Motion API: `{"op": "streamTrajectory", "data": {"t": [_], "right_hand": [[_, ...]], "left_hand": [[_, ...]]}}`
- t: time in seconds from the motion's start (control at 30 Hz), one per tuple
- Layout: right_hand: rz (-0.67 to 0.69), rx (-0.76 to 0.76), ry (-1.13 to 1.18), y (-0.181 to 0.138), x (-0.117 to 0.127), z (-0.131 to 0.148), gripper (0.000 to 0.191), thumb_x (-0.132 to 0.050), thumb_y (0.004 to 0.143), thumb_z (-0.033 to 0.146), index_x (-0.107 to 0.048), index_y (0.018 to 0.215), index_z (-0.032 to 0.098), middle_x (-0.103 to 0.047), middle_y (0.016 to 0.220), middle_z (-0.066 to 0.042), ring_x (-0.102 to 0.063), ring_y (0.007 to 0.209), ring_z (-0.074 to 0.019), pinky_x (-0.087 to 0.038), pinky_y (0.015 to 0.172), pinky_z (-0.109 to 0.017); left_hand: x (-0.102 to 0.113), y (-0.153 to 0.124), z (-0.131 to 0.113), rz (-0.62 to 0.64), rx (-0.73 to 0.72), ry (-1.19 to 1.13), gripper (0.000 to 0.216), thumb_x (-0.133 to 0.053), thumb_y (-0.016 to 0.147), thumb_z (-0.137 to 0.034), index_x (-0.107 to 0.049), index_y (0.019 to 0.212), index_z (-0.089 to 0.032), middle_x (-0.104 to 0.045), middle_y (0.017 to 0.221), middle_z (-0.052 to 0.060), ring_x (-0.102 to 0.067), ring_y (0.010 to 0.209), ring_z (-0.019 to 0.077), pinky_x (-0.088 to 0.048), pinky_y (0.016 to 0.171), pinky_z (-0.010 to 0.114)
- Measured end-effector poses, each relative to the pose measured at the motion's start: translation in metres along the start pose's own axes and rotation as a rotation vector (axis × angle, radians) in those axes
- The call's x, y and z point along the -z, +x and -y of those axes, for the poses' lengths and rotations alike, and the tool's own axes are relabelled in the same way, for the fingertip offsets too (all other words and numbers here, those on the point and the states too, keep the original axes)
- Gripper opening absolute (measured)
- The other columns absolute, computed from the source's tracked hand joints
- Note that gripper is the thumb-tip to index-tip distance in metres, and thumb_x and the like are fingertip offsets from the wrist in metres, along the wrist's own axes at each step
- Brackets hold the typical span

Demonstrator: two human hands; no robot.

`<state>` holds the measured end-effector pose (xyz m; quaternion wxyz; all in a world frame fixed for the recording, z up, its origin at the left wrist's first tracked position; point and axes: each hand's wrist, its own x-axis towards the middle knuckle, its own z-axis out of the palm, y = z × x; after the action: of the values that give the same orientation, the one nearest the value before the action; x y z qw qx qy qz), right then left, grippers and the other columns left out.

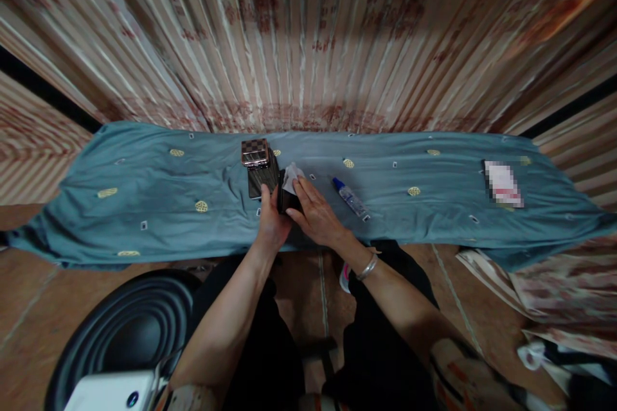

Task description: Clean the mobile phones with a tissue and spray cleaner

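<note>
My left hand (274,219) is closed around a small dark, flat-sided object (289,201); its exact kind is hard to make out. My right hand (315,210) presses a crumpled white tissue (292,177) onto the object's upper side, fingers laid over it. Just beyond my left hand lie a shiny dark flat item (260,181) with a mirror-like face and a checkered brown case (254,152) with bright metallic edges. To the right of my hands, a clear bottle with a blue cap (350,196) rests on its side.
A blue-green patterned cloth (414,218) covers the long narrow table. Toward its right end lies a blurred white and red packet (504,183). Pleated curtains (308,45) hang behind. A black ringed round stool (130,321) and a white device (110,392) are at lower left.
</note>
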<state>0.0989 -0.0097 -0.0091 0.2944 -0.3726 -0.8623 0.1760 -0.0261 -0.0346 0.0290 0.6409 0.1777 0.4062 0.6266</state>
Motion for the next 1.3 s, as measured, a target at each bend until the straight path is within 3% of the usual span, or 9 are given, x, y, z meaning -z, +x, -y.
{"op": "streamTrajectory", "data": {"t": [0.2, 0.3, 0.43, 0.63, 0.9, 1.03, 1.2, 1.3], "right_hand": [[-0.002, -0.012, 0.02, 0.005, 0.008, 0.005, 0.072, -0.044, 0.104, 0.047, -0.023, 0.163, 0.013, -0.024, 0.17, -0.018, -0.019, 0.159, -0.0269, -0.024, 0.129, -0.05], [0.001, -0.05, 0.01, 0.008, 0.012, 0.007, 0.066, -0.046, 0.104, 0.043, -0.028, 0.162, 0.017, -0.025, 0.17, -0.015, -0.021, 0.159, -0.0264, -0.025, 0.129, -0.051], [0.002, -0.066, 0.002, 0.008, 0.012, 0.009, 0.061, -0.046, 0.104, 0.041, -0.038, 0.158, 0.013, -0.03, 0.167, -0.018, -0.026, 0.157, -0.027, -0.028, 0.128, -0.049], [0.01, -0.003, 0.031, 0.002, 0.005, 0.018, 0.056, -0.047, 0.104, 0.042, -0.045, 0.154, 0.016, -0.036, 0.165, -0.016, -0.032, 0.155, -0.0268, -0.034, 0.126, -0.049], [0.034, 0.145, 0.046, -0.005, 0.003, 0.029, 0.052, -0.038, 0.107, 0.039, -0.05, 0.147, 0.009, -0.041, 0.161, -0.02, -0.032, 0.155, -0.0259, -0.035, 0.126, -0.049], [0.037, 0.16, -0.003, -0.003, 0.005, 0.027, 0.052, -0.039, 0.106, 0.037, -0.049, 0.149, 0.01, -0.041, 0.162, -0.018, -0.028, 0.156, -0.0261, -0.033, 0.126, -0.051], [0.012, 0.096, -0.088, 0.004, 0.012, 0.019, 0.055, -0.043, 0.105, 0.035, -0.042, 0.155, 0.013, -0.036, 0.165, -0.016, -0.024, 0.158, -0.0278, -0.03, 0.126, -0.053], [-0.011, 0.043, -0.087, 0.009, 0.014, 0.012, 0.058, -0.042, 0.104, 0.036, -0.038, 0.157, 0.013, -0.031, 0.168, -0.015, -0.02, 0.159, -0.027, -0.027, 0.127, -0.053]], "left_hand": [[-0.005, -0.003, 0.007, 0.032, 0.006, -0.008, 0.062, -0.03, 0.102, -0.059, -0.064, 0.135, -0.02, -0.067, 0.14, 0.008, -0.048, 0.144, 0.0262, -0.04, 0.12, 0.043], [-0.01, -0.006, 0.008, -0.008, 0.05, -0.052, 0.059, -0.034, 0.102, -0.057, -0.066, 0.133, -0.019, -0.068, 0.139, 0.008, -0.047, 0.145, 0.0253, -0.038, 0.12, 0.039], [-0.015, -0.008, 0.005, -0.059, 0.069, -0.113, 0.059, -0.027, 0.105, -0.051, -0.068, 0.129, -0.017, -0.069, 0.137, 0.009, -0.049, 0.144, 0.0221, -0.036, 0.12, 0.035], [-0.01, -0.004, 0.001, -0.079, 0.018, -0.124, 0.056, -0.028, 0.105, -0.049, -0.074, 0.11, -0.018, -0.076, 0.12, 0.008, -0.057, 0.136, 0.0217, -0.043, 0.116, 0.035], [-0.004, 0.004, -0.002, -0.183, -0.013, -0.135, 0.055, -0.034, 0.104, -0.052, -0.071, 0.097, -0.012, -0.078, 0.099, 0.011, -0.068, 0.121, 0.0215, -0.046, 0.111, 0.031], [-0.005, 0.003, -0.001, -0.201, -0.001, -0.122, 0.055, -0.035, 0.103, -0.053, -0.072, 0.103, -0.011, -0.078, 0.107, 0.012, -0.066, 0.123, 0.0217, -0.046, 0.112, 0.032], [-0.012, -0.004, 0.001, -0.057, 0.075, -0.18, 0.059, -0.026, 0.105, -0.052, -0.072, 0.113, -0.015, -0.073, 0.126, 0.011, -0.058, 0.136, 0.0202, -0.044, 0.114, 0.032], [-0.014, -0.006, 0.002, -0.057, 0.117, -0.182, 0.054, -0.031, 0.105, -0.05, -0.072, 0.115, -0.016, -0.073, 0.126, 0.011, -0.058, 0.135, 0.0218, -0.045, 0.114, 0.034]]}}
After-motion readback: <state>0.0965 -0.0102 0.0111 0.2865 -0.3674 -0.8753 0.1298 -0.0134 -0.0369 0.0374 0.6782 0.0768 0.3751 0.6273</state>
